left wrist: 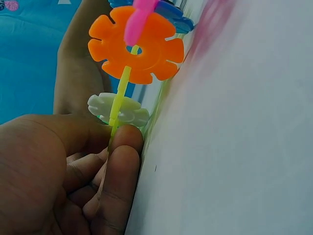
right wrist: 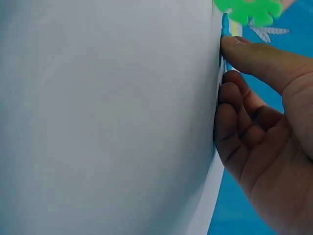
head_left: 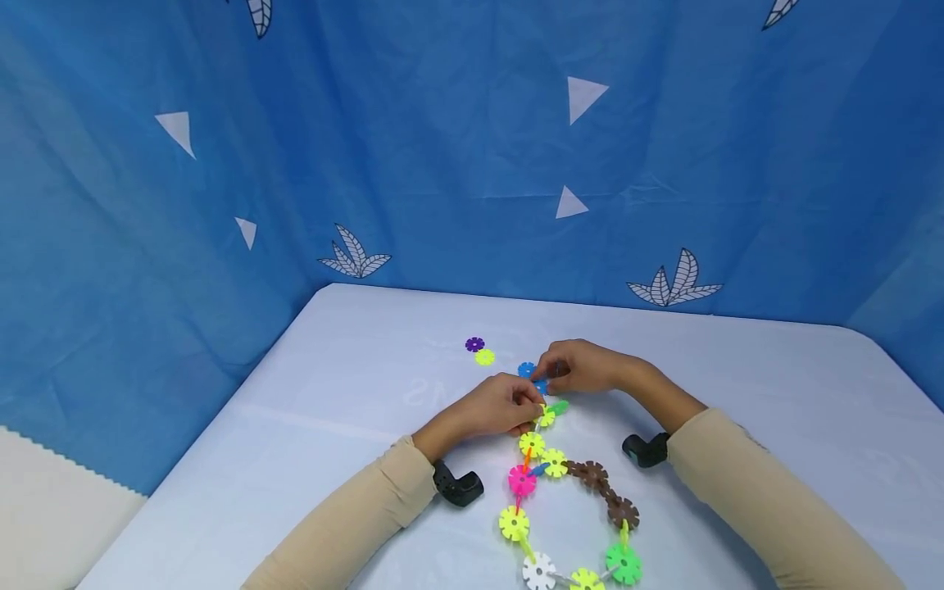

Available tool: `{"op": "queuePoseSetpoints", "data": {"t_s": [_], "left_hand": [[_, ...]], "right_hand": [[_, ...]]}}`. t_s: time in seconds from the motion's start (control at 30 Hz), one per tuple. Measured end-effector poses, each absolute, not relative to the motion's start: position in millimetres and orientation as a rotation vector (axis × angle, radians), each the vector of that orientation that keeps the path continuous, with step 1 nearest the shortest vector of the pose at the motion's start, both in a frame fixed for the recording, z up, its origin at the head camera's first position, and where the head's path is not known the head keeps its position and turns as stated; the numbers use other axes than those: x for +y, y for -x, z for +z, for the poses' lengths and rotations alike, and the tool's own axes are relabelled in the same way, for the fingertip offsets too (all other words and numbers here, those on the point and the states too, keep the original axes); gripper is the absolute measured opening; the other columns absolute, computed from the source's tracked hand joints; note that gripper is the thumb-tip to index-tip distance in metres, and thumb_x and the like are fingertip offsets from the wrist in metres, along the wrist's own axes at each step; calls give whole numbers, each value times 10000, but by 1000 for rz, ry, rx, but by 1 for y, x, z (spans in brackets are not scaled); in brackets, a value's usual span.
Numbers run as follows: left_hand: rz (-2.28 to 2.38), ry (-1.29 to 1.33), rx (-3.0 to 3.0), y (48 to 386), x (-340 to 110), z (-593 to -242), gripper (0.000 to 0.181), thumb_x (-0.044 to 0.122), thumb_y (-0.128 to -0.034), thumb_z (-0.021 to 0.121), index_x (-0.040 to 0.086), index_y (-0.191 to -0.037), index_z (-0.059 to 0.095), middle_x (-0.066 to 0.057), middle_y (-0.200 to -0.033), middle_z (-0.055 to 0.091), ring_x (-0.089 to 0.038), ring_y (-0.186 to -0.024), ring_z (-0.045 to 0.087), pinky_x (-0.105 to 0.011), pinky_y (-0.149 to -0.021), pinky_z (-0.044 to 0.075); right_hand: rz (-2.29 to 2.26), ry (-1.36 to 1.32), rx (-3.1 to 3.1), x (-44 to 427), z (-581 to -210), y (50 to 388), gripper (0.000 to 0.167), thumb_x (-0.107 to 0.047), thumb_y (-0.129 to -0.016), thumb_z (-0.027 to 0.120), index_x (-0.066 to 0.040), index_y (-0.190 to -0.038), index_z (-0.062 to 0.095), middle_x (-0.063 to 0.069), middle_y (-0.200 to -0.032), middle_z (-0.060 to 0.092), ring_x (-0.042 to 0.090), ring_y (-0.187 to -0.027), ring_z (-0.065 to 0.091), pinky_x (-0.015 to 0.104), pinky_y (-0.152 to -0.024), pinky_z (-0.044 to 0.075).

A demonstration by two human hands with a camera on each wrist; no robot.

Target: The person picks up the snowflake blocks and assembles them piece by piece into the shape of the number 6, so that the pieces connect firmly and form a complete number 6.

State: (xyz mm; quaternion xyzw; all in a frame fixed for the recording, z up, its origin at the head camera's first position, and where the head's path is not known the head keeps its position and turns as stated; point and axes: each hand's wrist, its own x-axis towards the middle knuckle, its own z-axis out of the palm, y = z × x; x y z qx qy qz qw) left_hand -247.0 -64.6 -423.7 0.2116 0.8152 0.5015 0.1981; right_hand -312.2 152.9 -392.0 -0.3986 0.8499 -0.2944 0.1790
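Slotted snowflake discs form a linked chain on the table, with a closed loop and a branch rising from it. My left hand (head_left: 501, 405) pinches a yellow disc (head_left: 546, 416) at the branch's upper end, beside a green disc (head_left: 560, 406). Seen edge-on in the left wrist view, that yellow disc (left wrist: 117, 105) sits between thumb and fingers, near an orange disc (left wrist: 161, 49) and a whitish disc (left wrist: 132, 111). Just beyond, my right hand (head_left: 586, 365) grips a blue disc (head_left: 542, 387) low at the tabletop between thumb and fingertips. Another blue disc (head_left: 526, 369) lies against it.
A purple disc (head_left: 475, 344) and a yellow disc (head_left: 484, 357) lie farther back. The loop holds brown discs (head_left: 623, 513), a green disc (head_left: 624, 565), a white disc (head_left: 539, 571) and a pink disc (head_left: 522, 481). A blue curtain (head_left: 472, 164) hangs behind the white table (head_left: 332, 369).
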Motion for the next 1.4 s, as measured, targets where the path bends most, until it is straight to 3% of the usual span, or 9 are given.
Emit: {"op": "queuePoseSetpoints", "data": {"t_s": [0.43,0.6,0.7,0.9,1.0,1.2,1.4], "left_hand": [[1380,-559,2298,246,-63,-421,67,126,-983,652,111,-974,716,-48,-732,661,-144,-602,585,-261,-597,513],[1380,-559,2295,245,-64,-421,68,123,-983,650,110,-983,717,-46,-731,661,-143,-600,584,-259,-598,511],[1378,-558,2296,244,-64,-421,78,117,-979,645,111,-1005,718,-45,-722,654,-143,-588,572,-263,-602,500],[1378,-564,2294,246,-64,-421,118,108,-982,631,110,-1059,720,-52,-728,655,-147,-586,568,-268,-601,500],[1376,-562,2294,247,-63,-421,115,110,-977,639,117,-1057,722,-51,-730,655,-147,-587,566,-268,-598,493],[1374,-572,2281,247,-64,-420,123,110,-978,639,120,-1066,725,-55,-745,656,-153,-596,568,-275,-608,495],[1383,-576,2276,247,-65,-420,133,91,-974,632,122,-1061,728,-60,-746,658,-158,-596,575,-279,-610,502]], "right_hand": [[-972,1000,2475,190,-398,301,248,-41,-883,773,-42,-1123,709,43,-958,610,214,-843,542,293,-728,512],[-947,987,2516,190,-402,299,130,-107,-871,808,-104,-957,711,7,-911,592,190,-816,547,282,-717,510],[-921,950,2549,190,-403,296,143,-98,-859,818,-128,-882,679,-2,-870,571,186,-788,541,278,-693,504],[-940,921,2559,191,-400,292,207,-91,-871,805,-65,-1016,659,6,-914,602,192,-835,548,293,-740,519],[-933,925,2561,193,-399,290,175,-63,-874,793,-62,-988,660,10,-905,587,190,-821,538,288,-724,512],[-908,956,2560,194,-400,286,262,-37,-889,767,-40,-1126,655,13,-895,549,190,-810,515,283,-704,493],[-960,818,2546,192,-397,280,169,-31,-904,738,-59,-1010,608,39,-858,576,213,-799,539,307,-701,506]]}}
